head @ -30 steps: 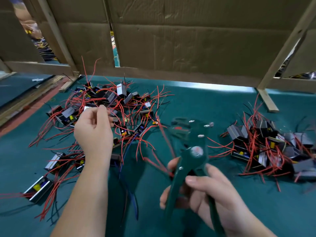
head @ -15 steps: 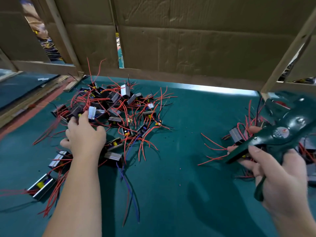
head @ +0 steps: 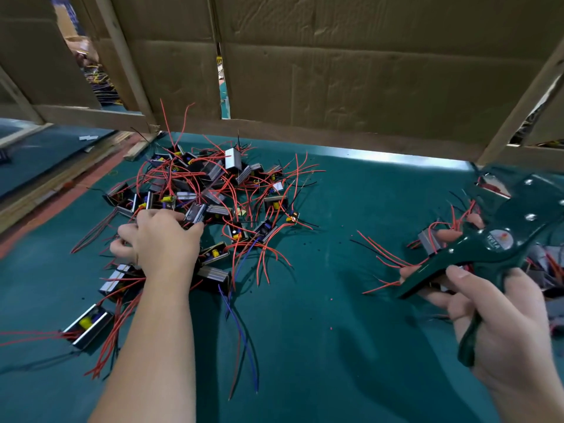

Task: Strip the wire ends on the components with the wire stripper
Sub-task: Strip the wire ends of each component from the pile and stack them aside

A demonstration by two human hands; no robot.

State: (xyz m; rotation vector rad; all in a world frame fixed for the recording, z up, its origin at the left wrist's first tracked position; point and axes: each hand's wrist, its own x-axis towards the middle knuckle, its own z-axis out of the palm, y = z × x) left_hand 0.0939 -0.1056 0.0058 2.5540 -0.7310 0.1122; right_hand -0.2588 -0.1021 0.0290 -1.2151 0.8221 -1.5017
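Wire stripper [head: 494,242] slants diagonally in right hand [head: 503,325], head pointing upper-right.

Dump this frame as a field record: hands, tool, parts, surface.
surface: green table mat
left pile: small components tangled in red wires, a few blue and black
left hand: reaching into the left pile, fingers on a silver component; grip unclear
right hand: grips the wire stripper by its handles
right pile: more components with red wires, mostly hidden behind the wire stripper and right hand
backdrop: cardboard wall on wooden slats
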